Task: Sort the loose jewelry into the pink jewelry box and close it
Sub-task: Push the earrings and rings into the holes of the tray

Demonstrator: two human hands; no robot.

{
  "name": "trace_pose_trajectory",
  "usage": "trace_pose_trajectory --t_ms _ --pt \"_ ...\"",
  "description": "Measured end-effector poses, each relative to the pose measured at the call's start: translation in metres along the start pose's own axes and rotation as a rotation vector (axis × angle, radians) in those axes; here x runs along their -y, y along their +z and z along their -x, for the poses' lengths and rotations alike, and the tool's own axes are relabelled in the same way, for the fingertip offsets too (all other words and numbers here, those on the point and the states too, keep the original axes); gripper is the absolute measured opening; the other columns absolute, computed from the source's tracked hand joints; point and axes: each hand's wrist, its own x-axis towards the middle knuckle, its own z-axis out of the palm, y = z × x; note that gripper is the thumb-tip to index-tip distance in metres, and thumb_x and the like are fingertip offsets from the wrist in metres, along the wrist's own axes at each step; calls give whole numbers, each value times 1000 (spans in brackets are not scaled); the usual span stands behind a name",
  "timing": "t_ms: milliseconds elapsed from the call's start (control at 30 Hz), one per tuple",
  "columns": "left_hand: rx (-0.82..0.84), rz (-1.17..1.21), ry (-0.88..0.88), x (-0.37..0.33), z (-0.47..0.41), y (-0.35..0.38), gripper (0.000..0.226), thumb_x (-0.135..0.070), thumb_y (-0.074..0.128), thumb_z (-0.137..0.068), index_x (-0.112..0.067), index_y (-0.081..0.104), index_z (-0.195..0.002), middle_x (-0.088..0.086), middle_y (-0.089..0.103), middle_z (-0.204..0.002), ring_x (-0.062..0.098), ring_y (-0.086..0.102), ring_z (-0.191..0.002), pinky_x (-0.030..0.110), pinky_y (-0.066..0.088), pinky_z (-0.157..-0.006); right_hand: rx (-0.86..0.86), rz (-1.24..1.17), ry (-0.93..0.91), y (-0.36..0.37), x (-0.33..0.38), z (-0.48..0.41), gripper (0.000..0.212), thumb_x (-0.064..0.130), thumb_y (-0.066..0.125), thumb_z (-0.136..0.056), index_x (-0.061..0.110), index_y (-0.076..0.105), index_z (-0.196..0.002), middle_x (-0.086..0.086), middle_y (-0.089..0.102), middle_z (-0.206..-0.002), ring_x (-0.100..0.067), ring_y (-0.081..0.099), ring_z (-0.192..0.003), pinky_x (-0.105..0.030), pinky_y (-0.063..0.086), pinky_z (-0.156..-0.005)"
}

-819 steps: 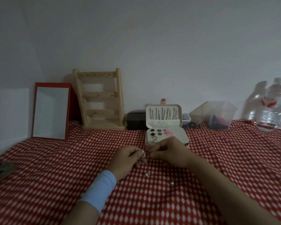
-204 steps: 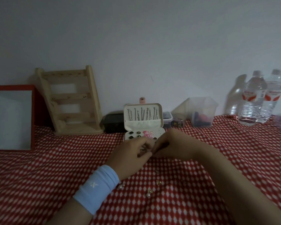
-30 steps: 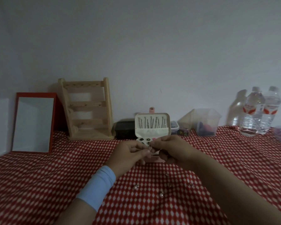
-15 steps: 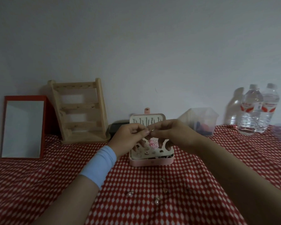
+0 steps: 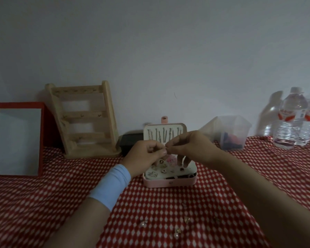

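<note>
The pink jewelry box (image 5: 170, 183) stands open on the red checked cloth, its lid upright with chains hanging inside it. Several earrings sit in its white insert. My left hand (image 5: 144, 158) and my right hand (image 5: 188, 147) meet just above the box and pinch a tiny piece of jewelry (image 5: 166, 149) between their fingertips; it is too small to identify. Loose earrings lie on the cloth near me: a pearl one (image 5: 176, 232), a small one (image 5: 187, 219) and a third (image 5: 143, 223).
A wooden jewelry stand (image 5: 84, 119) and a red-framed mirror (image 5: 18, 138) lean against the wall at the left. A black box (image 5: 131, 140) sits behind the pink one. A clear tub (image 5: 231, 133) and two water bottles (image 5: 292, 119) stand at the right.
Both hands have kept pinching the small piece together and have lifted from in front of the box to just above its insert. The view has shifted slightly.
</note>
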Motion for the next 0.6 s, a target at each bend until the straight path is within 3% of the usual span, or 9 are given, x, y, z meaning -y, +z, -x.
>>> trace_pose_trajectory --t_ms 67,200,367,600 --pt "-11 -39 12 6 2 2 9 -14 68 -90 -17 75 -85 -2 74 -80 12 67 -69 32 58 -72 43 56 19 0 -3 -5 6 13 79 -84 8 78 -88 -8 77 -84 -19 70 -61 -31 59 -57" --pt "-27 -368 81 10 10 6 4 -26 71 -86 -25 74 -89 -18 62 -86 -2 56 -81 14 43 -74 58 163 15 0 -8 -11 5 14 79 -85 10 78 -87 -5 78 -83 -17 71 -62 -25 55 -52" --pt "3 -668 142 16 12 8 17 -47 72 -81 -38 73 -95 -17 53 -97 4 46 -101 26 46 -88 22 235 18 -3 -14 -17 3 15 79 -84 13 77 -85 1 78 -81 -11 71 -62 -18 48 -48" --pt "44 -817 115 9 7 14 23 -49 70 -82 -39 73 -103 -10 60 -106 10 53 -102 30 47 -91 29 291 -7 -3 -25 -20 2 14 79 -84 15 77 -85 4 77 -83 -1 66 -56 -17 54 -59"
